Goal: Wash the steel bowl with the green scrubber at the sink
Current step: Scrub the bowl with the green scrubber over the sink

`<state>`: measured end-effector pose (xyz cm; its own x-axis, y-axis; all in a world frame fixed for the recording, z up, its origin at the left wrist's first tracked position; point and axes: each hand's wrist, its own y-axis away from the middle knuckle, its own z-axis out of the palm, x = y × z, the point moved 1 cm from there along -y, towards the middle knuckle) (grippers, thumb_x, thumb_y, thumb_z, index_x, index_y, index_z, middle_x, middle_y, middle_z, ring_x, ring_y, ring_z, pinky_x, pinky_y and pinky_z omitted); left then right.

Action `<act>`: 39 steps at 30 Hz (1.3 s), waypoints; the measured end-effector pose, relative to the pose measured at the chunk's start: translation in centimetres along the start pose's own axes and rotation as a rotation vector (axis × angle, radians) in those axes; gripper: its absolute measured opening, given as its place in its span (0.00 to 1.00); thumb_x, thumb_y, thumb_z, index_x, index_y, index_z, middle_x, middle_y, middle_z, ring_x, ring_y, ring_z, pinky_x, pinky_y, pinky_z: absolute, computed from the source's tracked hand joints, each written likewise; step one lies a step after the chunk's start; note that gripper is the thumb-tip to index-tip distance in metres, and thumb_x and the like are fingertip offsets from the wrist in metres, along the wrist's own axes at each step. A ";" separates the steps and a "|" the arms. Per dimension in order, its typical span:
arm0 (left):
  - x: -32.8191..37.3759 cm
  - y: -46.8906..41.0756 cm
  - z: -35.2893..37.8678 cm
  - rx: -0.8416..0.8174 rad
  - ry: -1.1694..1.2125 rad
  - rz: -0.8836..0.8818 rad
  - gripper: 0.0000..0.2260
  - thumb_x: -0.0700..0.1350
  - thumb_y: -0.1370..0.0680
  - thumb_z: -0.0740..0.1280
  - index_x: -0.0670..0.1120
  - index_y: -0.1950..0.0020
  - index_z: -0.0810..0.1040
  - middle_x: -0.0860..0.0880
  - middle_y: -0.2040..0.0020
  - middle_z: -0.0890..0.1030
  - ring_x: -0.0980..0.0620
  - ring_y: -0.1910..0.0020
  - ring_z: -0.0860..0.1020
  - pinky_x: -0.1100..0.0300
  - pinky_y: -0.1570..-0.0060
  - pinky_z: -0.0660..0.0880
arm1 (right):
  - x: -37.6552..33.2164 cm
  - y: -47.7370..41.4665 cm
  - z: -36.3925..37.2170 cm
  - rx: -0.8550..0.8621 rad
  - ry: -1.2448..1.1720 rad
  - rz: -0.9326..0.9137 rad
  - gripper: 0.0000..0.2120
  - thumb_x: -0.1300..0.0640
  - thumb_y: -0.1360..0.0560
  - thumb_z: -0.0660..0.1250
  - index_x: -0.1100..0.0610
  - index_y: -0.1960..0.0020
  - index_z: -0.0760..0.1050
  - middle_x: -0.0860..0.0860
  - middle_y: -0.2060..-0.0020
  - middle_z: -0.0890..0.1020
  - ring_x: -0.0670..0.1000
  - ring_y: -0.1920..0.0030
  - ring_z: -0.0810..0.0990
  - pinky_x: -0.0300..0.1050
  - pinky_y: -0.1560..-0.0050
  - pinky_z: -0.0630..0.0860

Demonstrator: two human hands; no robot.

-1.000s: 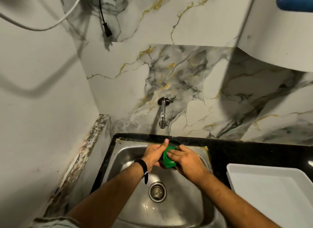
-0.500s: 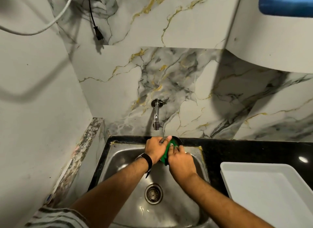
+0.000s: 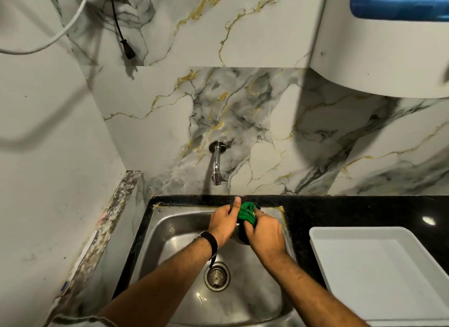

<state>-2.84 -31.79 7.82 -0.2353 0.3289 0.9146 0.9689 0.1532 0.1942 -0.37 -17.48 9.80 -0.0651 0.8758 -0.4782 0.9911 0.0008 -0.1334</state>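
Note:
Over the back of the steel sink point(image 3: 170, 234) both my hands meet. My left hand point(image 3: 223, 221) grips the steel bowl point(image 3: 239, 236) by its left side, thumb up over the rim. Most of the bowl is hidden between the hands; only a dark sliver shows. My right hand point(image 3: 264, 234) presses the crumpled green scrubber point(image 3: 246, 212) against the bowl's top edge. A black band sits on my left wrist.
The chrome tap point(image 3: 217, 165) sticks out of the marble wall just above the hands, with no water visible. The sink drain point(image 3: 217, 277) lies below my forearms. A white tray point(image 3: 379, 273) rests on the black counter at right. A black plug point(image 3: 128, 50) dangles top left.
The hands have kept together at the back of the sink; the scrubber has shifted up toward the bowl's top edge. The view has tilted slightly.

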 end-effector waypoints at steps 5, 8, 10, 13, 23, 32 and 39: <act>1.3 -0.9 -1.7 -0.014 -0.019 0.027 0.30 0.74 0.22 0.62 0.50 0.67 0.70 0.49 0.69 0.71 0.50 0.67 0.71 0.56 0.63 0.67 | 1.1 -0.4 -0.8 -0.068 0.228 -0.716 0.19 0.54 0.25 0.73 0.49 0.34 0.82 0.46 0.33 0.82 0.51 0.42 0.76 0.48 0.42 0.81; 1.4 -1.1 -2.1 -0.072 -0.120 0.038 0.32 0.72 0.23 0.68 0.50 0.75 0.66 0.53 0.75 0.67 0.53 0.73 0.67 0.57 0.66 0.66 | 1.4 -1.3 -2.0 -0.156 0.456 -1.141 0.24 0.54 0.24 0.71 0.46 0.28 0.78 0.45 0.31 0.81 0.53 0.39 0.76 0.50 0.40 0.76; 1.7 -1.0 -1.7 -0.103 -0.191 0.049 0.33 0.71 0.25 0.71 0.49 0.79 0.68 0.56 0.79 0.67 0.56 0.77 0.66 0.59 0.67 0.67 | 1.5 -1.6 -2.6 -0.141 0.622 -1.318 0.24 0.55 0.22 0.67 0.50 0.26 0.75 0.49 0.33 0.81 0.57 0.36 0.76 0.55 0.41 0.76; 2.6 -1.4 -1.6 -0.056 -0.193 0.069 0.33 0.71 0.24 0.70 0.49 0.78 0.68 0.55 0.79 0.68 0.54 0.76 0.67 0.59 0.67 0.68 | 1.6 -0.8 -3.3 0.030 0.739 -1.220 0.22 0.57 0.19 0.59 0.59 0.27 0.75 0.59 0.36 0.83 0.62 0.37 0.80 0.57 0.46 0.79; 4.8 -0.6 0.0 0.075 -0.217 0.135 0.30 0.66 0.29 0.79 0.50 0.74 0.66 0.53 0.76 0.65 0.53 0.75 0.63 0.59 0.72 0.63 | -1.7 1.5 -2.1 -0.151 0.194 -0.073 0.21 0.51 0.25 0.64 0.58 0.35 0.72 0.57 0.48 0.87 0.61 0.42 0.84 0.55 0.50 0.82; 3.3 0.3 1.1 -0.112 -0.110 -0.147 0.28 0.73 0.34 0.78 0.49 0.69 0.77 0.54 0.70 0.81 0.55 0.68 0.79 0.62 0.64 0.75 | 0.6 1.7 -1.9 -0.518 -0.866 0.638 0.12 0.61 0.26 0.67 0.55 0.43 0.80 0.58 0.51 0.88 0.54 0.58 0.84 0.38 0.75 0.69; 3.7 2.0 1.3 -0.560 0.385 -0.362 0.29 0.67 0.18 0.64 0.44 0.34 0.86 0.38 0.37 0.87 0.38 0.38 0.85 0.46 0.38 0.82 | 0.9 1.1 -3.2 -0.497 -1.394 0.904 0.11 0.62 0.19 0.64 0.63 0.38 0.78 0.61 0.54 0.84 0.55 0.68 0.81 0.35 0.83 0.69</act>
<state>-1.84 -29.04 11.12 -0.6016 -0.0151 0.7987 0.7545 -0.3393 0.5618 1.07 -15.15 11.98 0.7076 -0.3568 -0.6100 0.6890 0.1564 0.7077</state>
